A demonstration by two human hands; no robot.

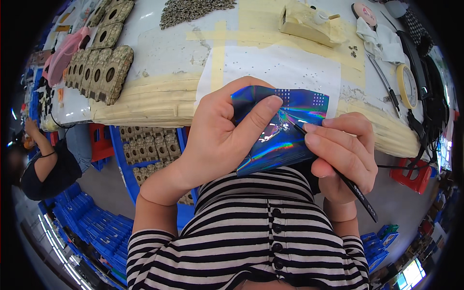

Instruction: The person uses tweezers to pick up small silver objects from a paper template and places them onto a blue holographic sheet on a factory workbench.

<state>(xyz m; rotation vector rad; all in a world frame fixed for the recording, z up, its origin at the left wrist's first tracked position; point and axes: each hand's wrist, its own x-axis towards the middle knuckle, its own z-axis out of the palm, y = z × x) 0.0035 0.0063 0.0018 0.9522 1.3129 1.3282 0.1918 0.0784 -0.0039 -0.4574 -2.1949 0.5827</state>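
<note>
A shiny blue holographic foil bag or sheet (270, 162) is raised in front of my chest, by the table edge. My left hand (212, 133) grips its left side, the thumb pressing on the front. Black fine-pointed tweezers (355, 191) sit in the closed fingers of my right hand (345, 152). Their tip touches or hovers just over the foil near my left thumb, where small glittering bits (284, 126) show. Rows of tiny pale squares (319, 99) mark the foil's upper part. Whether the tip pinches anything is too small to tell.
White paper (270, 63) with scattered specks lies behind the foil. Camouflage-patterned pieces with round holes (99, 72) stand left, near a pink fan (65, 55). Small metallic parts (193, 10) are heaped at the back; a tape roll (407, 86) lies right. Below, a blue crate (124, 169) holds more pieces.
</note>
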